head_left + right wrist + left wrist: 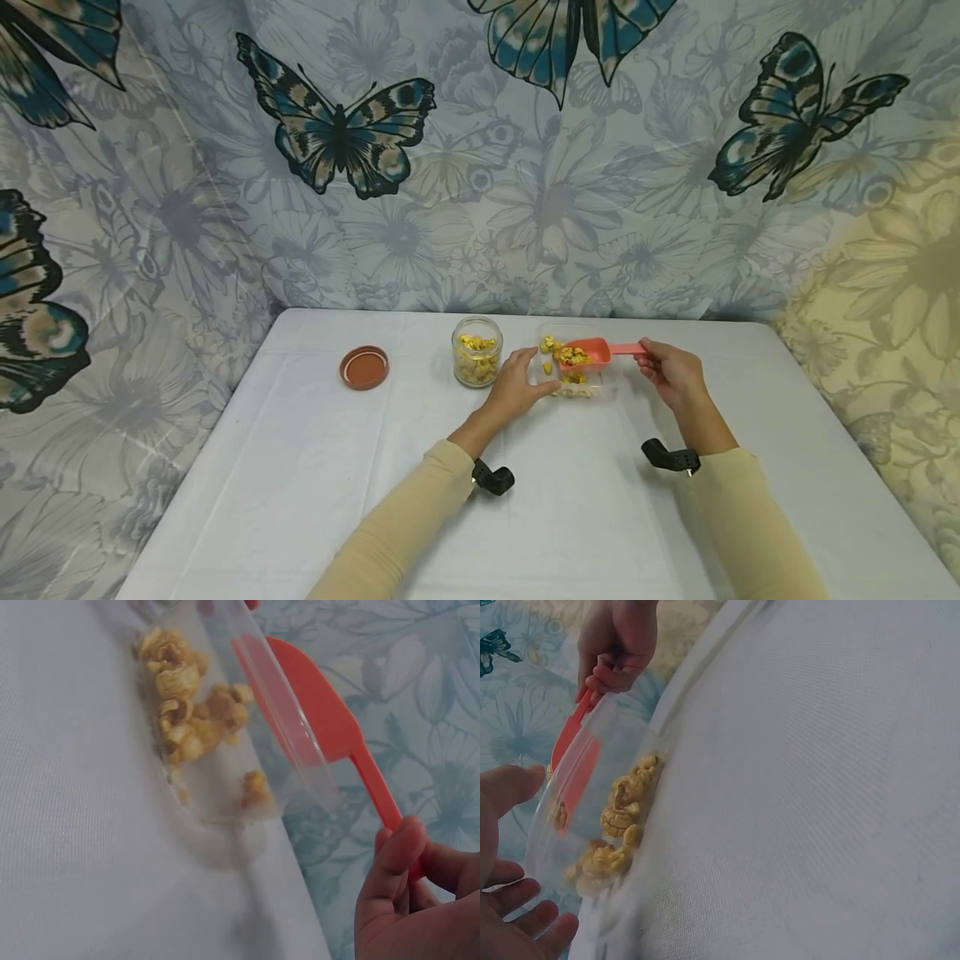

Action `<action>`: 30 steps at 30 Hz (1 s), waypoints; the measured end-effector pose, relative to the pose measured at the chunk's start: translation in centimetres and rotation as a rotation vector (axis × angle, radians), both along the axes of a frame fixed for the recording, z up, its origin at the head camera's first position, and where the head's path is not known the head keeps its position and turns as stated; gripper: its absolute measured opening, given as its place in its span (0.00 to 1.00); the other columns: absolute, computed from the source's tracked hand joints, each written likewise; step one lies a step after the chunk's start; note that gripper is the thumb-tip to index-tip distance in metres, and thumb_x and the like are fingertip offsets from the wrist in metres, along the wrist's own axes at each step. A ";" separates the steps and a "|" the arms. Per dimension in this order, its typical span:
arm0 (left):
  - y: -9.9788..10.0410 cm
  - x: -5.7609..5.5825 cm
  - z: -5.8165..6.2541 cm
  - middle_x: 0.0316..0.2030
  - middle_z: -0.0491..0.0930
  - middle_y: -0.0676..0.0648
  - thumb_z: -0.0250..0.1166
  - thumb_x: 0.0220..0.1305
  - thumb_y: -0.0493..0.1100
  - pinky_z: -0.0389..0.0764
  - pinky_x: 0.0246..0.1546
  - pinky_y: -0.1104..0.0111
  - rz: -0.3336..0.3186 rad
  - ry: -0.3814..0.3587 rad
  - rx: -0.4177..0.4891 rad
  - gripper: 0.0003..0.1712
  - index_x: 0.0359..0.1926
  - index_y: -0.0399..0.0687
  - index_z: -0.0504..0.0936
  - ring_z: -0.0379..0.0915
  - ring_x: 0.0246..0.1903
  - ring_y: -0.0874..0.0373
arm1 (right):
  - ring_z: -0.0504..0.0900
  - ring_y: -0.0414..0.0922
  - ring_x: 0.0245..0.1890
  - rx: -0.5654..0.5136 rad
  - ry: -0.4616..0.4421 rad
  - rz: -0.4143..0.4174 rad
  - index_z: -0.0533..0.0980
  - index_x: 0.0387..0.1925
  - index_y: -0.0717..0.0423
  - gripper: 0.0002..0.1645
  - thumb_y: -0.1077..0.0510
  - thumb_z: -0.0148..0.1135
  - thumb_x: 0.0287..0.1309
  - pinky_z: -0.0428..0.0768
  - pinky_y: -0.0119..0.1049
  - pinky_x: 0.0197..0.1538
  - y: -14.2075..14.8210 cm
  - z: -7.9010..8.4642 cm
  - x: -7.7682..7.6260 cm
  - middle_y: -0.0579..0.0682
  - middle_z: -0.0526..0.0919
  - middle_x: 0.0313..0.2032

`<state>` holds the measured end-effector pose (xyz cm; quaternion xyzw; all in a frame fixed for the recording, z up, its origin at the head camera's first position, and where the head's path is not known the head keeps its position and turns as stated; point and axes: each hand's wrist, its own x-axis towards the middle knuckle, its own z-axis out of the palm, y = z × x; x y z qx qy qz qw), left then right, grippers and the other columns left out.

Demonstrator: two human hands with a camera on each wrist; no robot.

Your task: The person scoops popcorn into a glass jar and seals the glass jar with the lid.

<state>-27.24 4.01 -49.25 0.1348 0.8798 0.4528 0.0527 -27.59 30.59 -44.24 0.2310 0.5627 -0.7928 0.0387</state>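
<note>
My right hand (672, 377) pinches the handle of a coral-red scoop (598, 353), whose bowl holds yellow popcorn (574, 357). The scoop is over a clear plastic container (300, 727). More popcorn (622, 802) lies inside that container, seen through its wall in both wrist views. At the container's left end is my left hand (516, 387), its thumb and fingers spread on either side; whether they touch the plastic I cannot tell. Just left of this hand stands a lidless glass jar (477, 372) with popcorn in it.
A reddish-brown round lid (364, 367) lies left of the jar. Everything rests on a table with a white cloth (300, 492). Behind it hangs a butterfly-patterned curtain (405, 242), close to the table's back edge.
</note>
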 end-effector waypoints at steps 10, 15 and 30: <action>-0.4 0.6 1.2 0.70 0.62 0.41 0.67 0.62 0.52 0.67 0.68 0.52 -0.029 0.020 0.059 0.42 0.72 0.45 0.62 0.61 0.69 0.45 | 0.80 0.36 0.19 -0.009 0.019 -0.007 0.83 0.23 0.49 0.16 0.61 0.59 0.66 0.81 0.25 0.26 0.1 0.1 -0.1 0.45 0.84 0.20; -0.7 1.0 2.1 0.71 0.60 0.40 0.67 0.62 0.53 0.66 0.69 0.52 -0.060 0.047 0.072 0.43 0.73 0.44 0.61 0.60 0.70 0.45 | 0.80 0.36 0.19 -0.009 0.037 -0.011 0.83 0.23 0.49 0.16 0.62 0.59 0.66 0.81 0.24 0.25 -0.2 0.3 -0.1 0.44 0.84 0.19; -1.6 1.7 4.4 0.71 0.60 0.41 0.69 0.61 0.54 0.66 0.69 0.52 -0.083 0.134 0.105 0.45 0.72 0.43 0.61 0.58 0.71 0.46 | 0.80 0.36 0.19 -0.021 0.094 -0.001 0.84 0.24 0.51 0.15 0.62 0.59 0.66 0.81 0.24 0.24 -0.5 1.1 0.1 0.45 0.84 0.20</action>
